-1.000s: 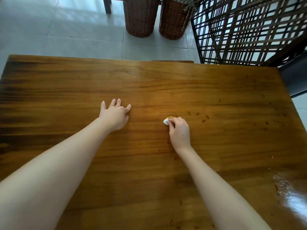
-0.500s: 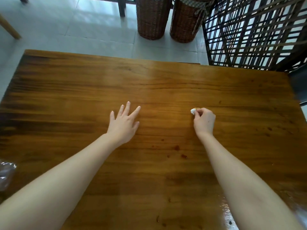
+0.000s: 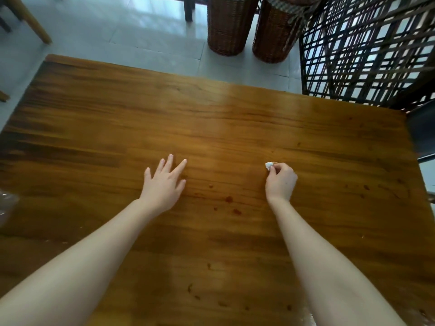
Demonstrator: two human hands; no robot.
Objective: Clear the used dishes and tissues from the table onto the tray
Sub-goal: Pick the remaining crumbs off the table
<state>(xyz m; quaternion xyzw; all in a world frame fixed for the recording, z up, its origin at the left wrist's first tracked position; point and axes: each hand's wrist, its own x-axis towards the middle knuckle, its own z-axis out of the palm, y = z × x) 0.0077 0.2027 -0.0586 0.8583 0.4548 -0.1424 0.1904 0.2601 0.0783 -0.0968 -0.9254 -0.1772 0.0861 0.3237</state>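
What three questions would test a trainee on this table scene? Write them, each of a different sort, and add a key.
1. True or false: the left hand, its fingers straight and spread over the brown wooden table, holds nothing.
2. What does the right hand pinch at its fingertips? A: a metal spoon. B: a small white crumpled tissue scrap. C: a glass cup.
3. How many tall brown woven baskets stand on the pale tiled floor beyond the table's far edge?

Key: 1 true; 2 B; 3 two.
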